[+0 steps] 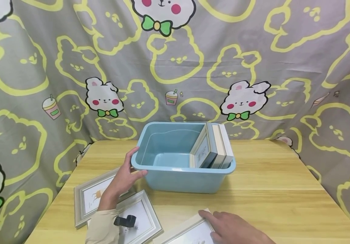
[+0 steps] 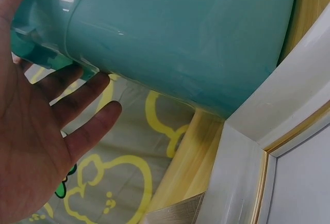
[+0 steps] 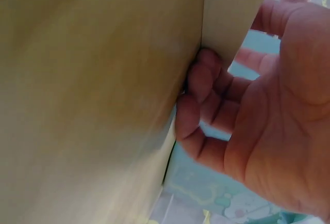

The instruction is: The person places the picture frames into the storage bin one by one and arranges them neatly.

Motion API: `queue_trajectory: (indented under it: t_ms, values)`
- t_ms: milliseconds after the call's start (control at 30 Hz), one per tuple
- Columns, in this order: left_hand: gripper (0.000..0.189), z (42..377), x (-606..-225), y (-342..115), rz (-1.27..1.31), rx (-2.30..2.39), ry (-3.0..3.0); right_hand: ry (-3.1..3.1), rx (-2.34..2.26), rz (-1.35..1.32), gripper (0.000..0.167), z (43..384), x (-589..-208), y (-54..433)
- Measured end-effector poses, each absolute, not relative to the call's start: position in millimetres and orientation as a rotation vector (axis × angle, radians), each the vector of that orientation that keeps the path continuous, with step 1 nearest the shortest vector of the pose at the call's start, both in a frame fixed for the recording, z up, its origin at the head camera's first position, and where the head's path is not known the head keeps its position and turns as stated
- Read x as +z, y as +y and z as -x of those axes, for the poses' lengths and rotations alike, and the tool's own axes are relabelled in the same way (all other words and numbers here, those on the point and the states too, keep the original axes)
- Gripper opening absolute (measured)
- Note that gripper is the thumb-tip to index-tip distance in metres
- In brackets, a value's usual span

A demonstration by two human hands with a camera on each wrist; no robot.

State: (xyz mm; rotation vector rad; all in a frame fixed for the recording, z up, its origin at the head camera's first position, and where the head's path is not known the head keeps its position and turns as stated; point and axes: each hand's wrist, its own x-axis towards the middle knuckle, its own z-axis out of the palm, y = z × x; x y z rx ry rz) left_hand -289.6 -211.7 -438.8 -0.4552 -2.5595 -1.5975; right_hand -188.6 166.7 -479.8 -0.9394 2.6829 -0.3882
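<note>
My left hand (image 1: 124,180) holds the near left corner of a light blue plastic tub (image 1: 181,181), thumb on the front of the rim and fingers round the left side. The left wrist view shows those fingers (image 2: 85,97) spread at the tub's rim. With my right hand (image 1: 234,226) I grip the right edge of a pale picture frame (image 1: 179,226) at the near edge of the view. In the right wrist view, the fingers (image 3: 188,115) curl at the frame's edge. Three picture frames (image 1: 203,149) lean on edge inside the tub's right end.
Two more picture frames lie flat at the left, a grey-brown one (image 1: 79,201) and a silver one (image 1: 152,211), partly under my left forearm. All stands on a wooden table (image 1: 272,189). Behind it hangs a patterned grey curtain (image 1: 190,91).
</note>
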Motion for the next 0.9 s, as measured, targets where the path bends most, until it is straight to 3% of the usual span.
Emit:
queue_trajectory:
  t_ms: [567,733,900]
  values:
    - [0.086,289.4,-436.8,-211.7,0.448,-1.587,-2.564,2.758,-0.635,0.784,0.061,182.2,-474.1,161.6]
    - [0.086,289.8,-437.6,-210.5,0.436,-1.587,-2.565,2.824,-0.676,0.629,0.066,179.4,-472.4,163.3]
    - [0.086,289.4,-438.0,-209.8,0.436,-1.605,-2.560,2.804,-0.808,0.517,0.060,180.0,-467.4,166.3]
